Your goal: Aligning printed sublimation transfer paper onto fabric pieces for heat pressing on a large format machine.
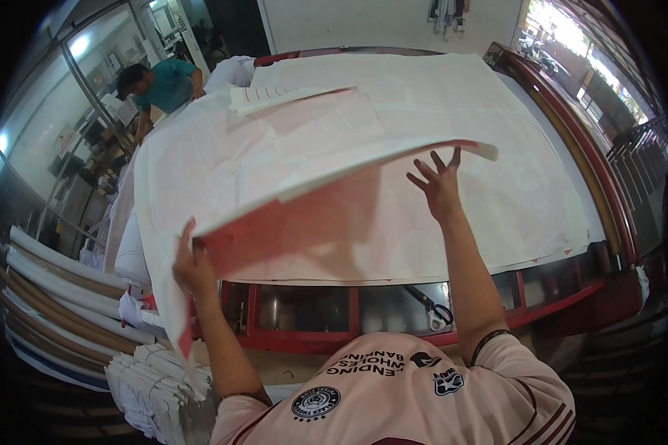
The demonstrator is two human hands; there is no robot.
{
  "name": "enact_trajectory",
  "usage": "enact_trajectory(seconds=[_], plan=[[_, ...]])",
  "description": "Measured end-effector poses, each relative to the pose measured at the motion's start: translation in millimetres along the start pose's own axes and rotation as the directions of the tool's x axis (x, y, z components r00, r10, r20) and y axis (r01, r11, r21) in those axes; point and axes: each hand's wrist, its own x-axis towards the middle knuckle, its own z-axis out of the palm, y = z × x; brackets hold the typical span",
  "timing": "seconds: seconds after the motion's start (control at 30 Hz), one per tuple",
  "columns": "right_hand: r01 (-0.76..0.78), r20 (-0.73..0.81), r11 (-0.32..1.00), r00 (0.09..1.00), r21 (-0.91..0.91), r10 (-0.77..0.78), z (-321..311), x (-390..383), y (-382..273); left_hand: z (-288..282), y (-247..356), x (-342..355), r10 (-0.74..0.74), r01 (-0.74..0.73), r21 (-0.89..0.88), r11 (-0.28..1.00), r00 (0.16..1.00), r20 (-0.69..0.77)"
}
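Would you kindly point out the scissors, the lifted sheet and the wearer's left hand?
Scissors [431, 305]: head view, dark part beside the handle loops.
Lifted sheet [297, 226]: head view, its reddish underside.
Left hand [192, 270]: head view, middle of the hand.

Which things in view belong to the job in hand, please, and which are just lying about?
In the job:
lifted sheet, reddish underneath
left hand, gripping its edge
right hand, open at its edge
pale material beneath

Apparently just lying about:
scissors
rolls at left
stacked white bundles
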Motion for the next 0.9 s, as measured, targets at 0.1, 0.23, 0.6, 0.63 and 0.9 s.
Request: enact_trajectory(seconds=[0.1,0.23,0.6,0.63,0.9], plan=[[-0.001,-0.050,0.982,0.999,0.190,0.011,20,49,-15,-16,42,49,0.222,-0.222,0.064,0.973,0.975,0.001],[0.009,-0.131,0.963,0.991,0.269,0.028,65,98,-63,-39,60,83,0.274,-0.309,0.272,0.911,0.948,0.160],[-0.223,-0.101,0.721,0.921,0.656,0.377,24,186,-180,-23,29,-52,0.789,-0.828,0.000,0.560,0.534,0.304],[-0.276,0.019,0.792,0.948,0.544,0.317,21,182,-184,-20,21,-77,0.748,-0.826,0.010,0.563,0.515,0.419],[0.397,0.363,0.447,0.917,-0.802,-0.163,-123,317,-156,30,17,-165,0.678,-0.716,-0.081,0.693,0.611,0.409]])
